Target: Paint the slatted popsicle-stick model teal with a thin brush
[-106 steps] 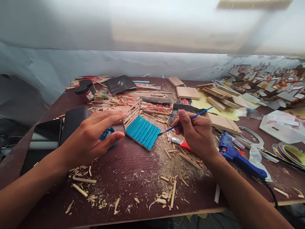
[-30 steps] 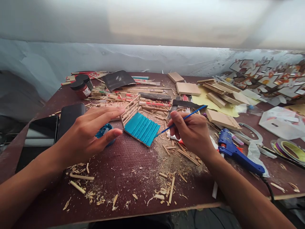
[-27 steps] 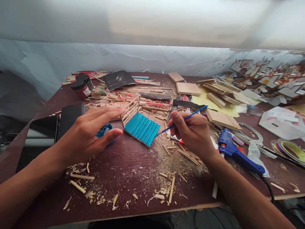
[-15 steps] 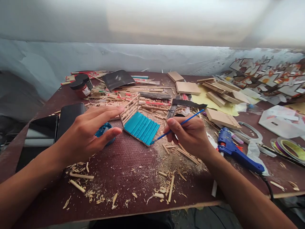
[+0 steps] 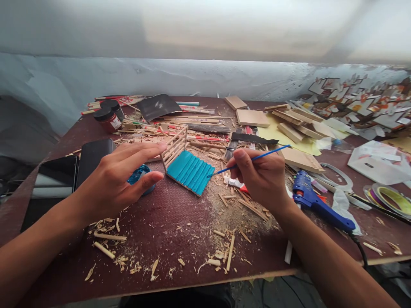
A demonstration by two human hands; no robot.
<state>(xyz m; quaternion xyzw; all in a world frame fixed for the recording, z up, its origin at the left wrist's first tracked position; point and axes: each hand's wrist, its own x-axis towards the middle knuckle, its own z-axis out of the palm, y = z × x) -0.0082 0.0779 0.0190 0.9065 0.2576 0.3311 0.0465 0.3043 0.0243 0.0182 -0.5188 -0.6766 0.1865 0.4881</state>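
Observation:
A small model of wooden sticks stands on the table, its ribbed base (image 5: 189, 171) covered in turquoise paint and its slatted upright side (image 5: 176, 147) bare. My right hand (image 5: 258, 175) pinches a thin blue paintbrush (image 5: 257, 157), whose tip meets the right edge of the painted base. My left hand (image 5: 123, 171) is open, thumb and fingers apart. Its fingertips reach the left side of the slats; whether they touch is unclear. Partly behind that thumb sits an open jar of blue paint (image 5: 139, 174).
A blue glue gun (image 5: 316, 203) lies at right beside tape rolls (image 5: 390, 200). Wooden blocks (image 5: 253, 118) and loose sticks (image 5: 205, 122) lie behind the model. Lidded jars (image 5: 109, 119) stand back left, a black case (image 5: 94, 160) nearer. Shavings (image 5: 125, 259) litter the front.
The paintbrush and my right hand have moved up and slightly right, taking the tip from the base's lower right corner to farther up its right edge. My left hand has stayed put.

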